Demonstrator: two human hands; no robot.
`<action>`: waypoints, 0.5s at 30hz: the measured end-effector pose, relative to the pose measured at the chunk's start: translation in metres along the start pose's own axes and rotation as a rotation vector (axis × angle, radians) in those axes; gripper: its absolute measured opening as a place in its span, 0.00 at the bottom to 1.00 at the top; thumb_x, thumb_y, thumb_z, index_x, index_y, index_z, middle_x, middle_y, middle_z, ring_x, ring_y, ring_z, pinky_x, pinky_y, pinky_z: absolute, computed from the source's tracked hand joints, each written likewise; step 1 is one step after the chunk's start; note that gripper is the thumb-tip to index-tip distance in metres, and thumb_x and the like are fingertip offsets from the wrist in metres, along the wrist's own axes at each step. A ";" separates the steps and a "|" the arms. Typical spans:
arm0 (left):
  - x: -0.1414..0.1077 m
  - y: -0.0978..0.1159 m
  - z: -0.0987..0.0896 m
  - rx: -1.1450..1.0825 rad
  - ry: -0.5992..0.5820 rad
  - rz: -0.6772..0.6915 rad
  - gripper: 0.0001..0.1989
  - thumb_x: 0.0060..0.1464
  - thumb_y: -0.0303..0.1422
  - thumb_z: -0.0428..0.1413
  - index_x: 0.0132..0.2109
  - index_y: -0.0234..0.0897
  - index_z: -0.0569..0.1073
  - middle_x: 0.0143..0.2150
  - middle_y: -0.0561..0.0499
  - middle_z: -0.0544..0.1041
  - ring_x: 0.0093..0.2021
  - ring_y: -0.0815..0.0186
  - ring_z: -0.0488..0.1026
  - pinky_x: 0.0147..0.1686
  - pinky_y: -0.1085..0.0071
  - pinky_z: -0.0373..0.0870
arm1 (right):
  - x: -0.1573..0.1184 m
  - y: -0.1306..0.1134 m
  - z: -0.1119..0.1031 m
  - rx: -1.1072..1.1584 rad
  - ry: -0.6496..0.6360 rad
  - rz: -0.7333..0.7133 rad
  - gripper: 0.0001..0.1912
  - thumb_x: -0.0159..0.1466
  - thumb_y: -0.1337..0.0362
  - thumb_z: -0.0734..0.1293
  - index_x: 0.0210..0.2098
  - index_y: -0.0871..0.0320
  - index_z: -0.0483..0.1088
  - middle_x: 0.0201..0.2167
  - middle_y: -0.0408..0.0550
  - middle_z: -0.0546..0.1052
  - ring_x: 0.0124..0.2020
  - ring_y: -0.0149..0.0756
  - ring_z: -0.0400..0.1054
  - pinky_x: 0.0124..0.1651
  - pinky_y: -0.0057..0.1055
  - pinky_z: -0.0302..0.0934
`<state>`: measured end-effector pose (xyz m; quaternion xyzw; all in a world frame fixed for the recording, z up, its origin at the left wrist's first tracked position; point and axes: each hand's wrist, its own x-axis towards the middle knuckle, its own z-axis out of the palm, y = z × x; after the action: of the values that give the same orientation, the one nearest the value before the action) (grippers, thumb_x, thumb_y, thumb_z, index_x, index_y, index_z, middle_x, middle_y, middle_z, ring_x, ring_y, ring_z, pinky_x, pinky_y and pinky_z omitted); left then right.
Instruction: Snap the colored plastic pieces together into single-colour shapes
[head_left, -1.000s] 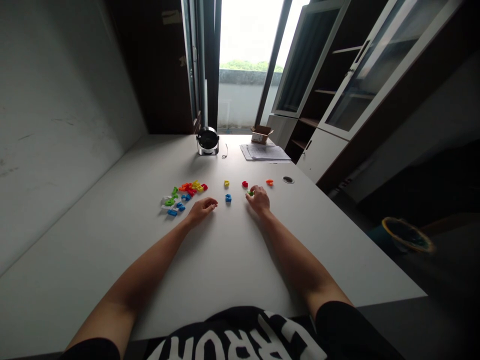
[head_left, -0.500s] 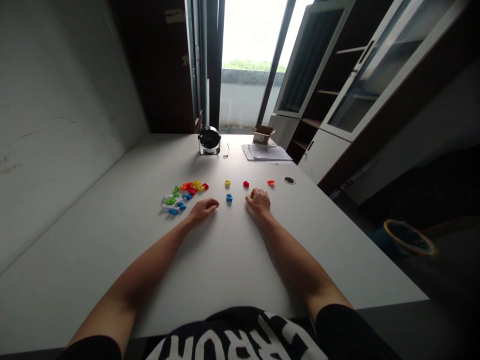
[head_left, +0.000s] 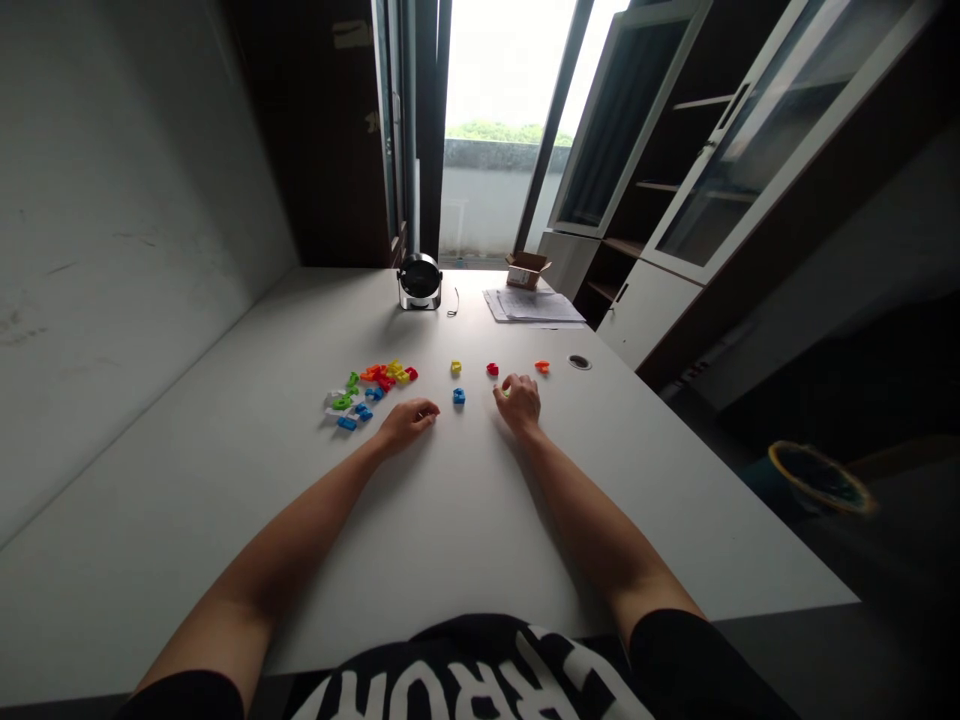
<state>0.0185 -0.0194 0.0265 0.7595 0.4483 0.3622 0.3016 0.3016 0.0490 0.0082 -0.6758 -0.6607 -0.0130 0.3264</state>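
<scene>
My left hand (head_left: 407,423) rests on the white table, its fingers loosely curved, thumb and forefinger apart, with nothing seen between them. Just right of its fingertips sits a blue plastic block (head_left: 459,397). My right hand (head_left: 520,403) is bent over a small green block (head_left: 507,392), mostly hidden by the thumb and fingers around it. Beyond the hands, a yellow block (head_left: 456,367), a red block (head_left: 493,369) and an orange block (head_left: 542,367) lie spaced out in a row. Left of my left hand is a loose heap of coloured blocks (head_left: 343,403).
At the back of the table (head_left: 450,520) stand a round black device (head_left: 420,280) on a bracket and an open cardboard box (head_left: 526,270). Papers (head_left: 534,305) lie before the box. A cable hole (head_left: 579,362) is at the right. The wall borders the left side.
My right hand's fingers have shifted slightly around the green block, which shows less now. A little more gap appears between my left thumb and forefinger. The other blocks stay put.
</scene>
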 end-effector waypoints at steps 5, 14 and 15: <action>0.001 -0.003 -0.005 0.271 0.014 0.066 0.07 0.57 0.33 0.57 0.40 0.41 0.80 0.42 0.43 0.79 0.41 0.55 0.74 0.48 0.60 0.67 | 0.000 -0.003 0.000 0.047 0.005 -0.041 0.08 0.66 0.61 0.62 0.35 0.56 0.70 0.38 0.54 0.72 0.44 0.47 0.64 0.49 0.39 0.59; -0.004 -0.015 -0.025 0.695 0.254 -0.152 0.13 0.55 0.33 0.58 0.47 0.35 0.79 0.57 0.31 0.73 0.66 0.35 0.55 0.65 0.34 0.37 | -0.001 -0.011 -0.001 0.124 0.052 -0.141 0.09 0.67 0.61 0.62 0.35 0.55 0.72 0.37 0.52 0.73 0.43 0.45 0.64 0.49 0.40 0.61; -0.005 -0.016 -0.027 0.734 0.272 -0.204 0.16 0.56 0.34 0.58 0.50 0.35 0.78 0.60 0.31 0.71 0.69 0.34 0.51 0.64 0.31 0.33 | -0.002 -0.012 -0.001 0.135 0.058 -0.153 0.08 0.67 0.61 0.62 0.35 0.55 0.72 0.37 0.52 0.73 0.43 0.45 0.65 0.49 0.40 0.61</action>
<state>-0.0129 -0.0132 0.0276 0.7135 0.6567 0.2437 -0.0172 0.2913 0.0458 0.0135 -0.5991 -0.7000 -0.0129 0.3884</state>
